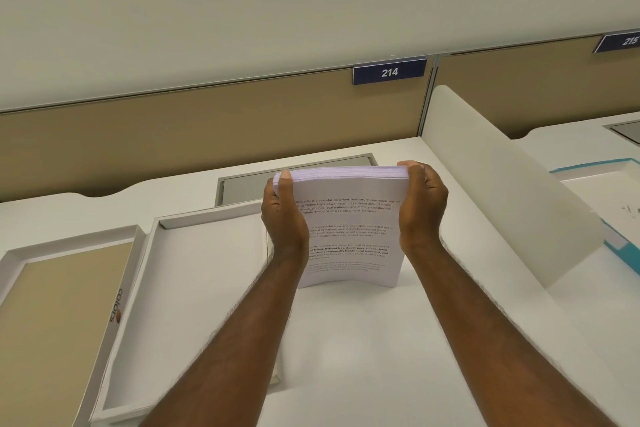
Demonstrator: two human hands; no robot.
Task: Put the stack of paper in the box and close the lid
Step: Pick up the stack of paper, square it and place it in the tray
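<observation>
A thick stack of printed paper (pixel 349 229) stands upright on its lower edge on the white desk, its printed face toward me. My left hand (pixel 282 215) grips its left side and my right hand (pixel 420 204) grips its right side, fingers wrapped over the top corners. Left of the stack lies an open, shallow white box (pixel 194 274), empty inside, partly covered by my left forearm. Further left lies the box lid (pixel 65 315), inner side up, tan inside with a white rim and a printed logo on its edge.
A white desk (pixel 363 340) runs under everything. A tan partition (pixel 207 128) with a "214" plate stands behind. A grey recessed panel (pixel 242 184) sits behind the stack. A translucent white divider (pixel 502 184) rises on the right, with a teal-edged item (pixel 620 246) beyond it.
</observation>
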